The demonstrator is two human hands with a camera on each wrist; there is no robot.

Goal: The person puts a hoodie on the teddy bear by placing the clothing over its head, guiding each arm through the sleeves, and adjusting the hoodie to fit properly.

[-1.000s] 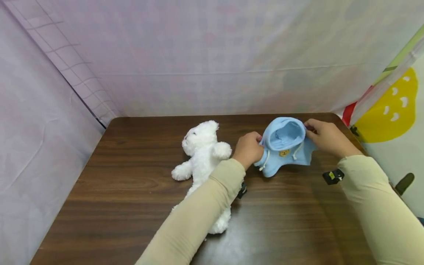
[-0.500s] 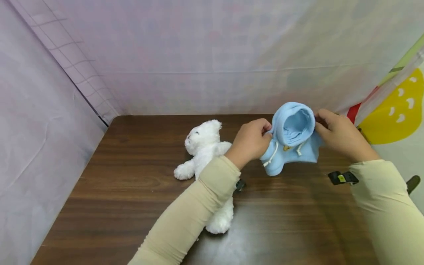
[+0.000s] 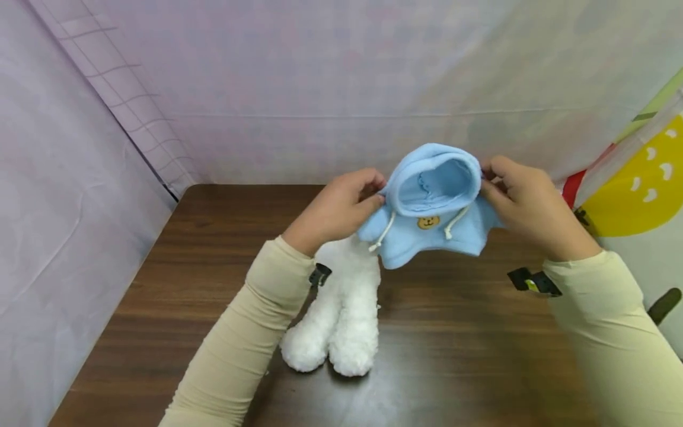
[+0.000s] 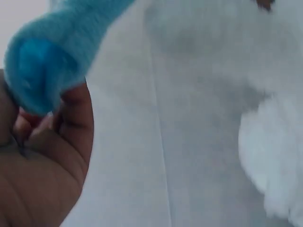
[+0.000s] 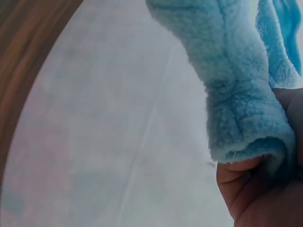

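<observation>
A small light-blue hoodie [image 3: 427, 237] with white drawstrings and a bear-face patch is held up between both hands, its hood opening facing the head camera. My left hand [image 3: 344, 204] pinches one side of it; the left wrist view shows a sleeve cuff [image 4: 42, 71] at these fingers. On the other side my right hand [image 3: 525, 204] grips the hoodie, thumb and fingers at a sleeve end [image 5: 251, 137] in the right wrist view. Below lies a white plush toy [image 3: 352, 308], legs toward me, its head and upper body hidden behind the left hand and the hoodie.
The brown wooden table [image 3: 213, 267] has its back edge close to a pale hanging cloth [image 3: 320, 89]. Another white cloth [image 3: 64, 207] hangs along the left. At the right is a yellow printed shape [image 3: 640, 190] on a pale surface.
Both hands have lifted the hoodie off the table, first a little right, then left over the plush toy. The toy's upper body is now covered from view, while its legs show more.
</observation>
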